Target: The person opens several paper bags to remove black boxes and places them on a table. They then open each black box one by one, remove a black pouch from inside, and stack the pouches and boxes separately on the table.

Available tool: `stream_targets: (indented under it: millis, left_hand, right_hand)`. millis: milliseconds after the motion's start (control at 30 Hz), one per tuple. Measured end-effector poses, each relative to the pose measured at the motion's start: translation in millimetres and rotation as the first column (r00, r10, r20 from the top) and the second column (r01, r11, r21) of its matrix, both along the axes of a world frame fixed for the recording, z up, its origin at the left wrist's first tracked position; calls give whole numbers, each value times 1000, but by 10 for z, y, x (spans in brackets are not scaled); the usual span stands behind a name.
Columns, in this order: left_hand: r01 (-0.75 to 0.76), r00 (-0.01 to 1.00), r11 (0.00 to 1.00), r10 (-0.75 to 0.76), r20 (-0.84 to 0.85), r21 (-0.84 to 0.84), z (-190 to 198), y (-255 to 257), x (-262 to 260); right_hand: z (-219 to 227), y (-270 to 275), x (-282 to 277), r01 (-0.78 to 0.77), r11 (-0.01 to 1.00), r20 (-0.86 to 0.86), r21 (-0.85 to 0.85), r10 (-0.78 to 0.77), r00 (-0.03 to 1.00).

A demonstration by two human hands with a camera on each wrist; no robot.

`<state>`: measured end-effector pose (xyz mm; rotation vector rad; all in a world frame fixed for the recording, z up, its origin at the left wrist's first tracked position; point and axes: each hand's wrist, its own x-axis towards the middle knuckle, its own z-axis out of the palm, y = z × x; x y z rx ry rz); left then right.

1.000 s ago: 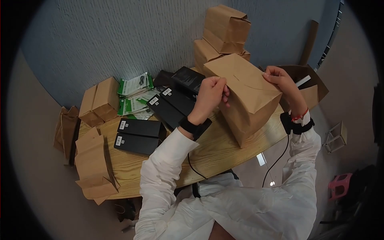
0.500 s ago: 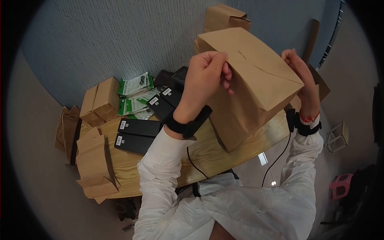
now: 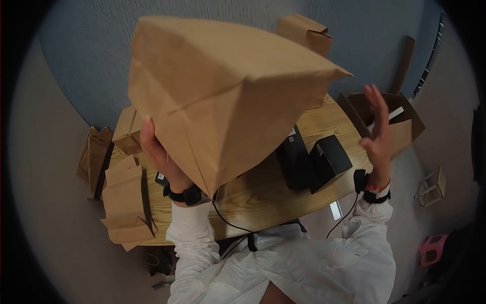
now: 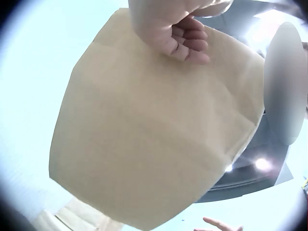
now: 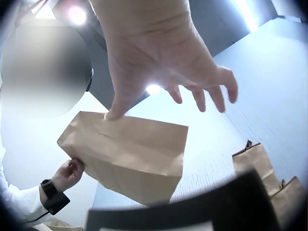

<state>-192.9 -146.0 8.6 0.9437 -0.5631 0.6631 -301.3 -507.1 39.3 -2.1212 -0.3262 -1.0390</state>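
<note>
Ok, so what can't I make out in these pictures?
- Inside of the paper bag: hidden by its own walls in every view.
- Most fingers of the left hand: behind the bag in the head view.
- Most of the right hand: cut off by the bottom edge in the left wrist view.
- Print on the black box's label: too small in the head view.

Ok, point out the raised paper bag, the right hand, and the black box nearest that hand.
Raised paper bag (image 3: 223,108): head view, middle of its paper surface.
Right hand (image 3: 379,136): head view, middle of the hand.
Black box (image 3: 334,158): head view, middle of its visible surface.
</note>
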Motion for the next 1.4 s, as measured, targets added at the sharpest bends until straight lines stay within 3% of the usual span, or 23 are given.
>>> stream_targets:
  millis: [100, 167, 233, 300, 400, 467, 533, 567, 633, 667, 733, 867, 933, 1000, 1067, 1100, 1133, 1200, 1233, 1400]
  left_hand:
    - [-108, 988, 993, 103, -116, -39, -354, 297, -227]
    - [-171, 968, 984, 158, -195, -54, -589, 505, -332]
    - [-200, 956, 978, 182, -231, -59, -809, 612, -314]
    - [-20, 974, 977, -29, -225, -213, -1123, 700, -398]
    - [-108, 933, 985, 53, -356, -136, -1264, 527, -582]
    - [-116, 903, 988, 62, -426, -103, -1335, 512, -678]
    - [-126, 871, 990, 76, -486, -69, -1369, 519, -723]
    - [-123, 871, 990, 73, -485, -72, -1384, 522, -736]
    - [-122, 871, 990, 70, -486, -75, -1402, 531, -743]
    - [-128, 868, 988, 70, -492, -84, -1410, 541, -742]
    - [-139, 863, 986, 74, -499, -93, -1414, 557, -752]
    - [-151, 843, 985, 84, -532, -84, -1449, 582, -771]
    - [-140, 834, 987, 75, -546, -78, -1482, 588, -764]
    - [-134, 817, 988, 64, -573, -81, -1511, 576, -768]
    - [-121, 815, 990, 59, -577, -70, -1498, 571, -777]
    - [-105, 815, 993, 54, -576, -56, -1494, 570, -777]
    - [-102, 812, 993, 52, -581, -53, -1501, 569, -775]
    - [-98, 822, 994, 53, -567, -49, -1513, 562, -766]
    - [-91, 821, 995, 48, -570, -48, -1503, 550, -762]
    - [-106, 825, 993, 59, -563, -51, -1478, 535, -781]
  right_hand:
    - [-370, 100, -176, 85, 965, -165, -247, -128, 978]
    - [-688, 167, -301, 142, 950, -235, -278, -210, 949]
    - [-949, 230, -356, 145, 961, -271, -235, -208, 940]
    - [-1099, 324, -387, 278, 951, -256, 133, -238, 937]
    - [-1300, 235, -285, 309, 928, -269, 207, -250, 930]
    - [-1062, 255, -139, 331, 910, -260, 250, -266, 928]
    - [-977, 84, 86, 294, 954, -228, -61, -300, 926]
    - [-927, 48, 230, 297, 953, -231, -60, -303, 925]
    - [-840, 10, 554, 272, 939, -326, -211, -330, 886]
    - [-813, -22, 736, 270, 939, -327, -212, -329, 886]
    - [-841, -53, 1059, 163, 946, -496, -279, -288, 820]
    - [-1119, 21, 1365, 101, 950, -482, -296, -240, 843]
    - [-1344, 21, 1334, 45, 997, -532, -70, -75, 843]
    - [-1245, 123, 1094, 46, 996, -596, -80, -85, 798]
    - [-1223, 251, 820, 78, 963, -609, -256, -223, 761]
    - [-1176, 340, 670, 51, 941, -681, -334, -278, 678]
    - [-1113, 457, 568, 52, 942, -685, -332, -279, 673]
    - [-1044, 637, 428, 21, 855, -690, -519, -433, 580]
    - [-1114, 613, 404, 26, 880, -679, -475, -385, 625]
    - [-1177, 570, 428, 111, 907, -691, -405, -383, 613]
